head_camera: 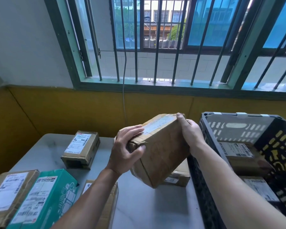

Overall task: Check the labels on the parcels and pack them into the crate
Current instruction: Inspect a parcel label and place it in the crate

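I hold a brown cardboard parcel (162,149) tilted in the air above the table, its white label facing up and away. My left hand (125,146) grips its near left corner, thumb underneath. My right hand (189,131) grips its far right end. To the right stands a dark plastic crate (210,162) with slotted walls. Two labelled brown parcels lie inside the crate, one (241,152) toward the back and one (259,187) nearer me.
On the white table (147,209) lie a small brown parcel (81,149), a large brown parcel (8,194), a green box (45,199), a parcel (109,204) under my left forearm and another (177,179) beneath the held one. A barred window and yellow wall stand behind.
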A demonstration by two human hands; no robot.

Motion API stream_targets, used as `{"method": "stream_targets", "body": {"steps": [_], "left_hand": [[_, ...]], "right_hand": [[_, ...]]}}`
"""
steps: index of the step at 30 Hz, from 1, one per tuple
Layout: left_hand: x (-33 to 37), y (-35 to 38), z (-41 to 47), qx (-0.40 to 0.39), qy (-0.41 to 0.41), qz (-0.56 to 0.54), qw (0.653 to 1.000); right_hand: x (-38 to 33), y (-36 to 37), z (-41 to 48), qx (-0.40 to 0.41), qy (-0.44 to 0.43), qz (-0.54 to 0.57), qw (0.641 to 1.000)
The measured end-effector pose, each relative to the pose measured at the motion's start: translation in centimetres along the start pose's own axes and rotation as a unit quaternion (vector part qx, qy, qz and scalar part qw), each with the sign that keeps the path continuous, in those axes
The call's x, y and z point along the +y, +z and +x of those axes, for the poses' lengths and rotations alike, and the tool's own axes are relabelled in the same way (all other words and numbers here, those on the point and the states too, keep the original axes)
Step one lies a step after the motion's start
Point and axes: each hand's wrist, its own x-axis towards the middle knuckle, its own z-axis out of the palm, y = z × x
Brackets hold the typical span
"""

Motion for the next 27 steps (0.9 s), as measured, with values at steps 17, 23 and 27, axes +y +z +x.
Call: {"method": "stream_targets", "body": {"steps": [17,23,27], "left_hand": [[0.2,0.1,-0.8,0.043,-0.13,-0.234,0.963],[2.3,0.3,1.0,0.051,-0.121,-0.298,0.946],[4.4,1.3,2.1,0.036,-0.101,-0.317,0.942]], "right_hand": [[-0.1,1.5,-3.5,0.061,-0.051,0.089,0.993],[-1.8,0.1,-5.2,0.096,-0.083,0.092,0.988],[-3.0,-2.3,-6.1,0.13,-0.106,0.086,0.982]]}}
